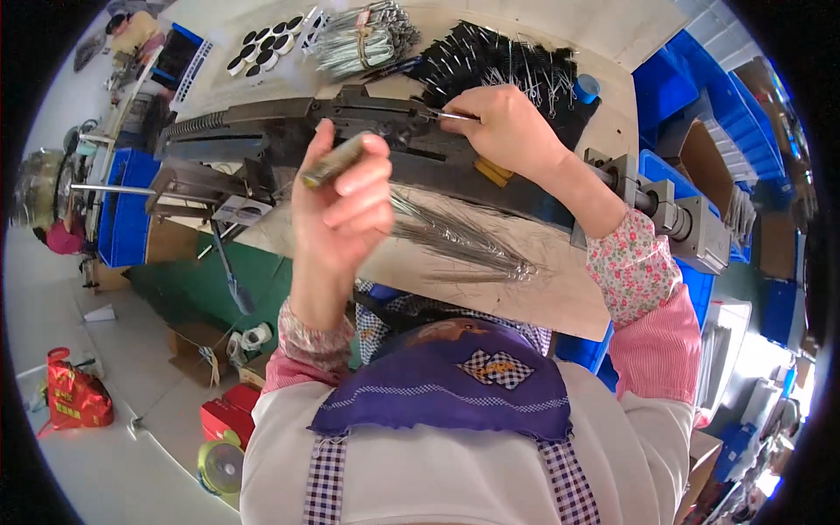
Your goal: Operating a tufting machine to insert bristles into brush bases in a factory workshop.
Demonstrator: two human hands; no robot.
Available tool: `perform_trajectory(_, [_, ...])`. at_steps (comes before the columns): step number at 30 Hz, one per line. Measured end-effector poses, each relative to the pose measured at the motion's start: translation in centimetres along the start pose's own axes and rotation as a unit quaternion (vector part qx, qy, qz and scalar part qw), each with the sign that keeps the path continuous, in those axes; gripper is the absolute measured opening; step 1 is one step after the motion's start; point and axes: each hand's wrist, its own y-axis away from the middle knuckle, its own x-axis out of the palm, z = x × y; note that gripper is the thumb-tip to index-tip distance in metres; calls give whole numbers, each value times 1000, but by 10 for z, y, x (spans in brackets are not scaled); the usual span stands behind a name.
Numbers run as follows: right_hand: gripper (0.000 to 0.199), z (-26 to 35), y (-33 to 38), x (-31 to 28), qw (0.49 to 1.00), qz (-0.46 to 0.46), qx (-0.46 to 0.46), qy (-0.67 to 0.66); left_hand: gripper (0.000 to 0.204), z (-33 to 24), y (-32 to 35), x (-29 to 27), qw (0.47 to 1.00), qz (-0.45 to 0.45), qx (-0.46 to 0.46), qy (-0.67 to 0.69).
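Note:
A long dark metal machine [289, 112] with a coil spring lies across the workbench. My left hand [350, 197], slightly blurred, is closed round a short olive-brown cylindrical handle [332, 162] in front of the machine. Whether that handle joins the machine is hidden. To the right, my right hand [512, 131] pinches a thin metal piece [457, 115] at the machine's clamp end. Behind that hand is a pile of black bristle brushes [472, 61] with looped wire stems. Thin loose wires [464, 241] lie fanned out below the machine.
A tied bundle of looped wires [363, 44] sits at the back beside several black-topped white round pieces [262, 44]. A blue cap [586, 87] stands by the brushes. On the right are a metal cylinder fitting [691, 227] and blue bins [669, 83]. Another person [136, 37] is far left.

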Motion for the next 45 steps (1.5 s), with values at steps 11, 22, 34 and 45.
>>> perform_trajectory(11, [15, 2, -9, -3, 993, 61, 70, -75, 46, -1, 1, 4, 998, 38, 10, 56])
perform_trajectory(22, [16, -1, 0, -4, 986, 74, 115, -96, 35, 22, -5, -8, 982, -32, 57, -176])
perform_trajectory(34, [21, 54, 79, -16, 996, 80, -18, 26, 39, -17, 108, -66, -53, -200, 397, -894])
perform_trajectory(45, [25, -24, 104, 42, 951, 44, 261, 160, 51, -9, 144, -105, 11, -466, 440, -767])
